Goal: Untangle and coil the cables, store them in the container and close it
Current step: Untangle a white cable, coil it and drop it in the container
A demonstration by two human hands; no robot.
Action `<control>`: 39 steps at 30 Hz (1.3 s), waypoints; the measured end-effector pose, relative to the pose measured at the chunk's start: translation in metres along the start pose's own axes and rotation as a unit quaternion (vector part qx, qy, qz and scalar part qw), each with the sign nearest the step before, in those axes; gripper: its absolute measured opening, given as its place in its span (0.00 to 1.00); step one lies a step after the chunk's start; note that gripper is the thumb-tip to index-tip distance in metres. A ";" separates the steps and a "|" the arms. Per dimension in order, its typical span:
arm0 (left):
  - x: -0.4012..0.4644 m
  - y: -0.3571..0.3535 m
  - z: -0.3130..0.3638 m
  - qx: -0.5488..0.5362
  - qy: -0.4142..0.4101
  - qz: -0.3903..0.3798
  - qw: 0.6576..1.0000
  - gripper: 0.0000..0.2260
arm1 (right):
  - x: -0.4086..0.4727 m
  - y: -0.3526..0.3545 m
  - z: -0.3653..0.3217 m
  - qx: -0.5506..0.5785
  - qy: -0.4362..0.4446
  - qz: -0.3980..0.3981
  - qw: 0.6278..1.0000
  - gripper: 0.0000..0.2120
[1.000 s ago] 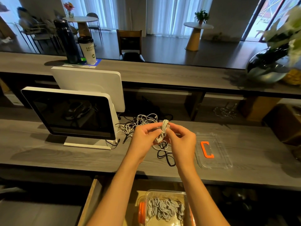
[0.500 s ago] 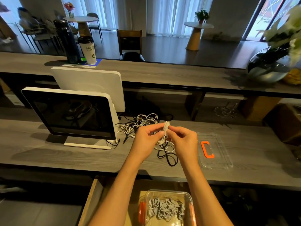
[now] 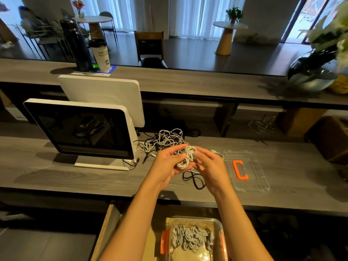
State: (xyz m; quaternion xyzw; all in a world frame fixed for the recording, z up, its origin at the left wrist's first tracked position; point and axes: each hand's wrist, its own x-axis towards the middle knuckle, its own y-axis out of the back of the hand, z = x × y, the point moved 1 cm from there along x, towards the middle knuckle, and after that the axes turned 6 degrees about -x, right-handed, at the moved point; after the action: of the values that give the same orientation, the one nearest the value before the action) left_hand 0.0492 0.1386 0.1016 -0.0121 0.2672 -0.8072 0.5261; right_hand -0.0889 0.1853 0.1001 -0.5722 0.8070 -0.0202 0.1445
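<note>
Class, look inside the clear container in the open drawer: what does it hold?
The clear container holds several coiled white cables. Its near end is cut off by the picture's edge, so anything there is unseen.

Grey wooden counter [image 3: 56, 178]; white curtains [image 3: 207, 14] (daylit) behind round café tables [image 3: 230, 25].

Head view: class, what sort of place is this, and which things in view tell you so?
Probably a café or shop service counter: a two-screen till stands on the desk, a takeaway cup sits on the raised counter, and round tables with chairs fill the room beyond.
</note>
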 end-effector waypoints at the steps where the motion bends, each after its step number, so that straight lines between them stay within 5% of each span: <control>1: 0.001 0.001 -0.004 -0.012 0.010 0.008 1.000 0.15 | 0.000 0.003 0.003 0.011 -0.011 -0.014 1.000 0.13; 10: 0.005 0.006 -0.050 0.070 0.073 0.061 0.993 0.10 | -0.001 0.024 0.049 -0.058 0.012 0.068 0.996 0.11; 19: 0.000 0.031 -0.174 0.170 0.224 0.084 0.956 0.10 | -0.027 0.070 0.172 -0.081 -0.187 0.096 0.974 0.10; 26: -0.021 0.044 -0.270 0.091 0.357 0.175 0.913 0.08 | -0.056 0.093 0.251 -0.045 -0.329 0.120 0.936 0.09; 34: -0.014 0.034 -0.305 0.092 0.379 0.130 0.911 0.23 | -0.049 0.110 0.276 -0.049 -0.372 0.173 0.911 0.17; 39: -0.003 0.036 -0.292 0.126 0.306 0.124 0.936 0.20 | -0.036 0.114 0.254 -0.111 -0.289 0.164 0.937 0.15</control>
State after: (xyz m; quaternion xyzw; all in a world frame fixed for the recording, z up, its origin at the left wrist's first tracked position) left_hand -0.0065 0.2529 -0.1640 0.3349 0.3104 -0.7274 0.5122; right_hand -0.1172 0.2920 -0.1583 -0.4257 0.8102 0.2594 0.3085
